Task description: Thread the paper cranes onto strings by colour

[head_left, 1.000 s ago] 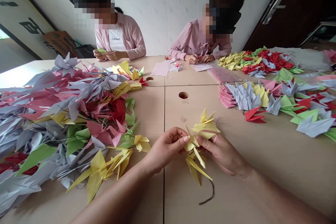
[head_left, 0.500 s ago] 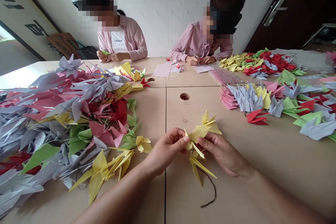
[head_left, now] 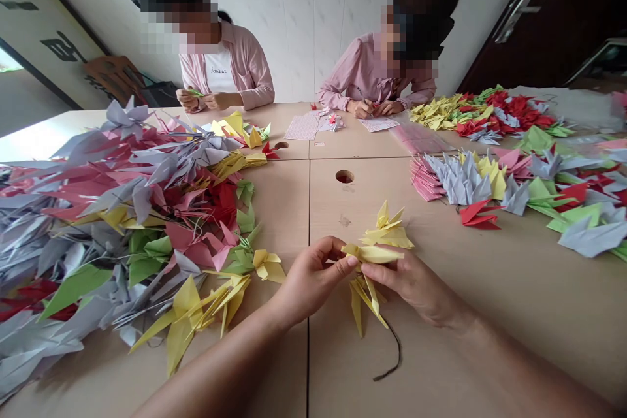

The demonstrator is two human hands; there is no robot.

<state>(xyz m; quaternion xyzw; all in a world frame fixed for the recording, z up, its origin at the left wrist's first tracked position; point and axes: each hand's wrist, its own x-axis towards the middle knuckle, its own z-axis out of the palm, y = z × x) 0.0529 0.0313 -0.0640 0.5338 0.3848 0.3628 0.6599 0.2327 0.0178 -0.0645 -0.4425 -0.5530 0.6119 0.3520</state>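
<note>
Between my two hands is a yellow paper crane [head_left: 375, 253], held above the table. My left hand [head_left: 318, 274] pinches its left end between thumb and fingers. The thumb and fingers of my right hand [head_left: 416, 284] close on its right part. Just below hangs or lies a second yellow folded crane [head_left: 363, 304]; I cannot tell which. A dark cord [head_left: 398, 349] runs from it and curls on the table. Behind my hands sits another yellow paper crane [head_left: 386, 228].
A big heap of coloured paper cranes [head_left: 147, 189] covers the table's left side. More folded cranes [head_left: 460, 179] lie at the right. Across the table [head_left: 274, 209], one person [head_left: 225, 72] holds green paper; another person [head_left: 377, 72] bends over printed sheets [head_left: 302, 127]. The tabletop has round holes.
My right hand has shifted slightly left, and the crane between my hands has turned, its wing now pointing right. The crane below has moved a little left.
</note>
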